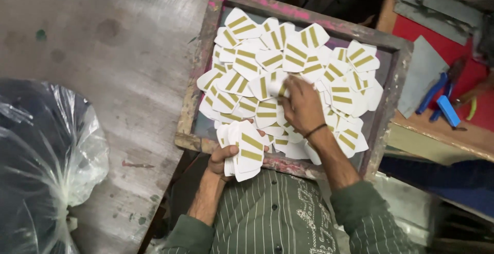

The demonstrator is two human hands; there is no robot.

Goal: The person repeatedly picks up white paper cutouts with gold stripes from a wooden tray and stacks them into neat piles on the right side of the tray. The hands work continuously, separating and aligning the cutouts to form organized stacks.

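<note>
My left hand (225, 157) clamps a gathered stack of gold-striped white cutouts (245, 148); my right hand (302, 104) pinches another off the loose spread in the wooden frame (396, 45).

Clear plastic bag (46, 156), blue pliers (431, 93)

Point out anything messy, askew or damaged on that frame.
The white cards lie in a loose, overlapping heap at all angles, some hanging over the wooden frame at its near edge. The frame is smeared with pink stains. The left hand holds a fanned stack; the right hand touches the heap.
</note>
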